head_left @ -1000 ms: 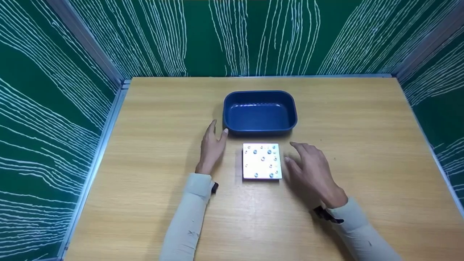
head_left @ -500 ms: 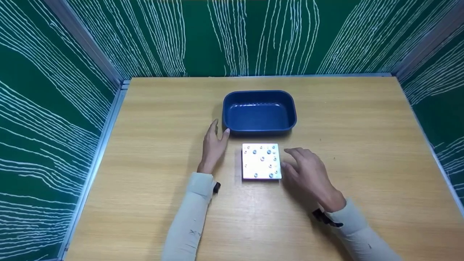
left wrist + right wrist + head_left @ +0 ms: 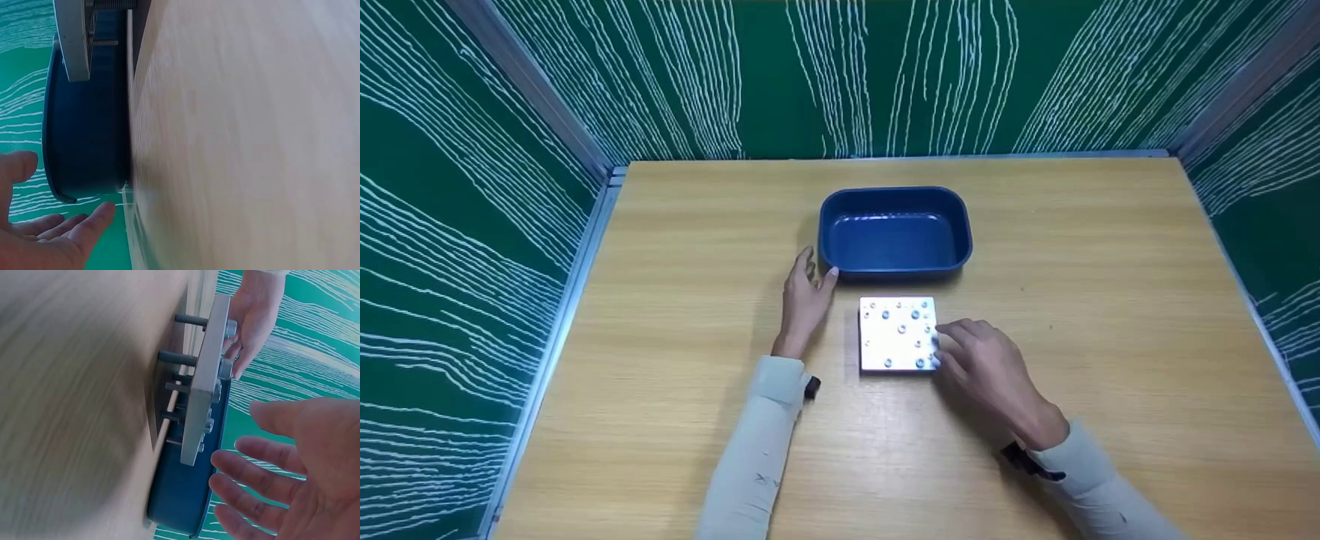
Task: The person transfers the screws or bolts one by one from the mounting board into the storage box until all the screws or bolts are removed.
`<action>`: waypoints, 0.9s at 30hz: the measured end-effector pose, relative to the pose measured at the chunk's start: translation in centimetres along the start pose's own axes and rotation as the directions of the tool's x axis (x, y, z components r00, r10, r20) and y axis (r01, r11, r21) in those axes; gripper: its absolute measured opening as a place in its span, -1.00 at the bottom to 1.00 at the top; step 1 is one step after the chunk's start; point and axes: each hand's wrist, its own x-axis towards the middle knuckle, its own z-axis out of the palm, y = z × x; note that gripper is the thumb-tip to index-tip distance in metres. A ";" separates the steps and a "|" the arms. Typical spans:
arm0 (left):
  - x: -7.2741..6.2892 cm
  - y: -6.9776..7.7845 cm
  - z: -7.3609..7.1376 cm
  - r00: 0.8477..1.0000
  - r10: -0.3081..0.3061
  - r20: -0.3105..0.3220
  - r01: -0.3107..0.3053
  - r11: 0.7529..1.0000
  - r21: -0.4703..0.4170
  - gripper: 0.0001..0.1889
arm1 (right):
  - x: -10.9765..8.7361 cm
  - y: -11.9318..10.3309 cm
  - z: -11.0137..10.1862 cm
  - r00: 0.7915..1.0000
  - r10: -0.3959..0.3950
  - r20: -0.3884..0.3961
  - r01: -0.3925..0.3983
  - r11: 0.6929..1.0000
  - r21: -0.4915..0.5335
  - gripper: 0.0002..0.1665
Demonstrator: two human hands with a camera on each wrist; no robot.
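Observation:
A square, pale metal plate (image 3: 896, 341) lies in the middle of the table, with several bolts (image 3: 225, 368) of differing sizes set through it. Their threaded shanks show beneath it in the right wrist view. My right hand (image 3: 986, 360) is at the plate's right edge, its fingertips overlapping that edge in the head view; the right wrist view shows the fingers (image 3: 259, 478) loosely spread and holding nothing. By the front left corner of the blue bin (image 3: 896, 266) is my left hand (image 3: 804, 304), thumb and fingers apart. Whether it touches the bin I cannot tell.
The bin stands just behind the plate on the wooden table (image 3: 682, 300). Green walls (image 3: 780, 82) with white wavy lines enclose the table's back and sides. Dark wrist straps (image 3: 1031, 461) show at the sleeves.
My right hand has moved left and slightly nearer the front, up to the plate's right edge. The left hand has shifted slightly right beside the bin. The plate and bin stay put.

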 end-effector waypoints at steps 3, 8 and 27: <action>0.1 0.0 0.2 1.000 0.003 -0.009 -0.003 1.000 -0.010 -0.30 | -0.2 -0.1 0.2 1.000 -0.023 -0.008 0.023 1.000 -0.010 -0.58; 0.2 0.0 0.4 1.000 0.002 -0.030 -0.003 0.999 -0.043 -0.32 | -0.3 -0.5 0.4 0.999 -0.012 0.029 0.013 0.999 -0.030 -0.58; 0.8 0.1 1.1 0.998 0.035 -0.047 -0.041 0.990 -0.132 -0.37 | -0.5 -0.7 1.0 0.997 -0.073 0.021 0.075 0.996 -0.053 -0.67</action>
